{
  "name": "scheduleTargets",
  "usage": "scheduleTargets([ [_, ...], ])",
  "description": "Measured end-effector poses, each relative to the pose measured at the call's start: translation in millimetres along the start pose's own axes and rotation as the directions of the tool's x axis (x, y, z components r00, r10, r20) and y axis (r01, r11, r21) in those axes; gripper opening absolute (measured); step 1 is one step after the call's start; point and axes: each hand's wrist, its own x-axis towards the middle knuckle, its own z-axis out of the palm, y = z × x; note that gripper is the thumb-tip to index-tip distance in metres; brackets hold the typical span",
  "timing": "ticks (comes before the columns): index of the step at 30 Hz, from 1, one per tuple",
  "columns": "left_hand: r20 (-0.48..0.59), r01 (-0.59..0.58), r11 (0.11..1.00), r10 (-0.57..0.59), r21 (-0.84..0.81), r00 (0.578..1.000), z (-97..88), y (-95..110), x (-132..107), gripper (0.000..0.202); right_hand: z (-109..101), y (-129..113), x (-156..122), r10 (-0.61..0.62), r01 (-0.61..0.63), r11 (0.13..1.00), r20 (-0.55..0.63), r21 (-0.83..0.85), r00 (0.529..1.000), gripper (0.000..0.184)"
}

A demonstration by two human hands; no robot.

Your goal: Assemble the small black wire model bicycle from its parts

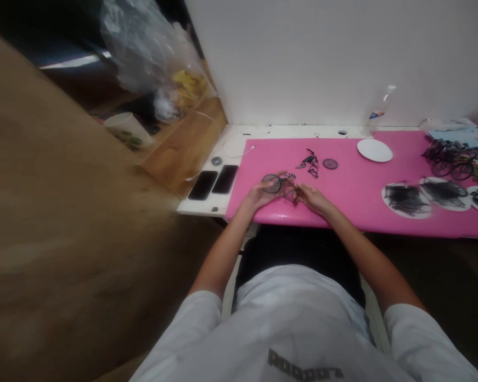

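A small dark model bicycle (290, 192) with one spoked wheel (271, 183) fitted is held between my two hands, just above the pink tabletop. My left hand (262, 194) is closed on it at the wheel end. My right hand (311, 197) pinches the frame at the other end. Beyond them on the pink surface lie a loose wheel (330, 164) and a few small black bicycle parts (311, 163). Fine details between my fingertips are too small to make out.
Two black phones (224, 179) lie at the left edge. A white disc (374, 150) and a clear bottle (378, 109) stand farther back. To the right are plates of dark parts (406, 199) and several model bicycles (450, 159). A white wall (302, 63) rises behind the table.
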Motion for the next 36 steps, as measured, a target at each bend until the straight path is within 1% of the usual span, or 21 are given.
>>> scheduleTargets([
  [4,-0.006,-0.003,1.000,0.003,-0.001,1.000,3.7,0.3,-0.2,0.068,1.3,0.9,-0.8,-0.011,0.012,0.996,0.009,-0.094,1.000,0.066],
  [9,-0.075,-0.013,0.999,0.016,0.034,0.997,5.5,-0.4,0.6,0.056,2.5,-2.3,-2.3,0.000,0.005,0.980,0.027,-0.201,1.000,0.066],
  [13,-0.107,-0.031,0.998,0.038,0.063,0.994,2.8,-3.0,2.4,0.049,4.5,-5.6,-3.7,-0.005,0.009,0.980,0.023,-0.199,1.000,0.064],
  [19,-0.105,-0.048,0.996,0.057,0.078,0.993,-7.5,-7.7,4.6,0.043,5.8,-7.1,-4.8,0.019,-0.014,0.976,0.021,-0.217,1.000,0.064],
  [22,-0.124,-0.048,0.997,0.056,0.063,0.991,-10.7,-9.9,6.2,0.045,6.5,-7.5,-5.3,0.005,0.000,0.974,0.021,-0.227,1.000,0.067],
  [24,-0.116,-0.043,0.998,0.049,0.046,0.992,-9.4,-11.3,7.6,0.047,7.0,-8.2,-6.0,-0.003,0.010,0.968,0.029,-0.249,1.000,0.068],
  [28,-0.082,-0.051,0.994,0.059,0.097,0.995,-0.1,-12.2,9.1,0.055,7.3,-10.1,-7.1,-0.005,0.017,0.951,0.041,-0.308,0.999,0.072],
  [31,-0.060,-0.062,0.990,0.070,0.130,0.996,5.6,-9.6,7.3,0.062,6.3,-10.1,-6.4,-0.001,0.012,0.951,0.033,-0.310,0.999,0.072],
  [34,-0.057,-0.031,0.997,0.035,0.070,0.998,7.2,-4.0,3.5,0.058,5.3,-8.3,-4.4,0.000,0.006,0.963,0.021,-0.270,1.000,0.069],
  [36,-0.070,-0.017,1.000,0.018,0.022,0.997,7.8,-0.1,1.3,0.062,5.1,-7.0,-3.4,-0.006,0.008,0.972,0.009,-0.236,1.000,0.069],
])
